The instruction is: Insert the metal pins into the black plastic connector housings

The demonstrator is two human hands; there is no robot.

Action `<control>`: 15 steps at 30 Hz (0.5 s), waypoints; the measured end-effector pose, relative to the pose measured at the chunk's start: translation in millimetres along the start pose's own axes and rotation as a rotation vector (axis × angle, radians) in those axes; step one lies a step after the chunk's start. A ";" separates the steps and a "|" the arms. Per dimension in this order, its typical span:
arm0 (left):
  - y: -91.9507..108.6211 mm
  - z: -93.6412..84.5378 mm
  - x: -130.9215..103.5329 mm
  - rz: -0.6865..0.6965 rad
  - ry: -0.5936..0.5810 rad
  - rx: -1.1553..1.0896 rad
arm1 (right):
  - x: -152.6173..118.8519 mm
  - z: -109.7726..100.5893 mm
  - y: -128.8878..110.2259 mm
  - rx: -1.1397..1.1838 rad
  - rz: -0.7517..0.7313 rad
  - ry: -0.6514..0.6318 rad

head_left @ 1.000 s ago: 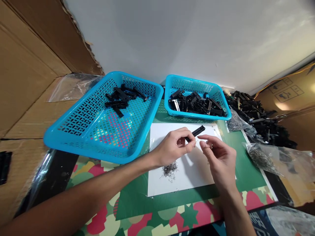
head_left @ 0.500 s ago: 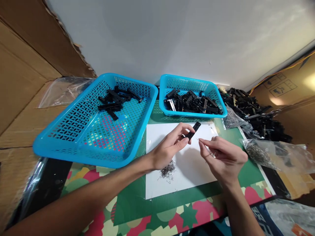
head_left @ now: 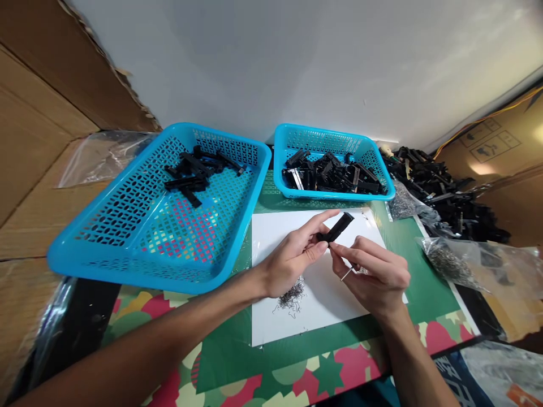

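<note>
My left hand is closed around a narrow black plastic part, which tilts up to the right above a white sheet. The thumb and fingertips of my right hand are pinched against the lower end of that part. A thin metal rod sticks out from under my right fingers. Whatever small piece lies at the fingertips is hidden. Below my left wrist, a pile of small bent metal wire pieces rests on the sheet. More small metal pieces show partly behind my right hand.
A large blue basket with several black parts stands at left. A smaller blue basket full of black parts is at the back. To the right lie a heap of black parts and a plastic bag of metal pieces.
My right hand has moved left and its fingertips now meet the black part. The metal rod has come into view under my right fingers. The black part has shifted slightly right.
</note>
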State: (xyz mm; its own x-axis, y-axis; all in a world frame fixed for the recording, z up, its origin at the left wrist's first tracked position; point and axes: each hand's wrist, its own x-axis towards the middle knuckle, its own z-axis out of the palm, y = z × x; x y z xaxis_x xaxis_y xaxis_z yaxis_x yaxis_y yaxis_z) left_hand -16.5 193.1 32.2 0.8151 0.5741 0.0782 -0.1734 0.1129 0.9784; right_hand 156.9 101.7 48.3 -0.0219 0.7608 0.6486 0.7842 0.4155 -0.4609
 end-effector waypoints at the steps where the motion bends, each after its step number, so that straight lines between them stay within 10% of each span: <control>1: -0.2 0.1 -0.1 -0.004 0.000 0.004 | 0.3 -0.7 0.3 -0.011 -0.012 -0.003; 15: -3.4 -1.1 1.1 0.195 0.001 0.241 | -3.7 -0.4 2.6 -0.076 -0.108 -0.008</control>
State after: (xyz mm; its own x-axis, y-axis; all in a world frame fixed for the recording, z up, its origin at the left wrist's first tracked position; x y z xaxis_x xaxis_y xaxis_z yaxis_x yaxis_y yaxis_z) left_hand -15.6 194.3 28.7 0.7787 0.5670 0.2685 -0.1897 -0.1950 0.9623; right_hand 159.3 99.8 45.0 -0.1139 0.7177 0.6870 0.8217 0.4568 -0.3409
